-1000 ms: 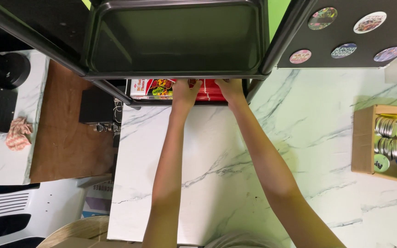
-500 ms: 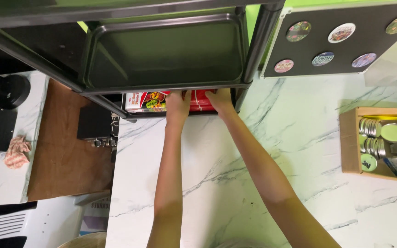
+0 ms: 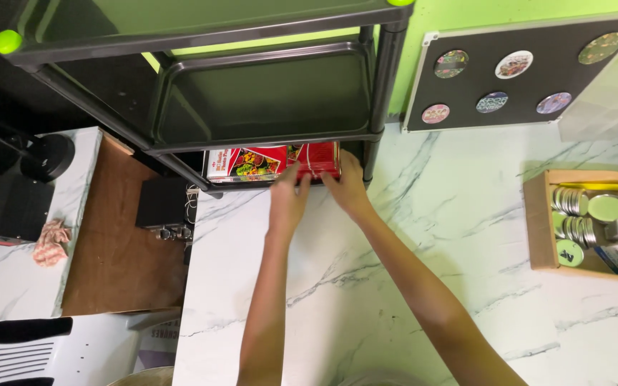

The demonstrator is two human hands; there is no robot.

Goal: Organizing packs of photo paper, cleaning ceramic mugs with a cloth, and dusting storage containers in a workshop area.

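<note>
Head view: both hands at a red packet under the black shelf rack

Both arms stretch up the middle of the frame across the white marbled desk (image 3: 423, 236). The left hand (image 3: 287, 196) and the right hand (image 3: 347, 187) meet at a red printed packet (image 3: 273, 161) that lies on the lowest level of the black shelf rack (image 3: 252, 93), just above centre. The left hand's fingers curl narrowly against the packet's lower edge; the right hand is closed on its right end, thumb and fingers pinching the corner. The packet lies flat, partly shadowed by the tray above it.

At the right of the frame a wooden box (image 3: 538, 214) on the desk holds round metal tins. In the upper right, a black board (image 3: 516, 71) carrying round badges leans on the green wall. At the left, a brown wooden surface (image 3: 109, 250) sits beside the desk.
</note>
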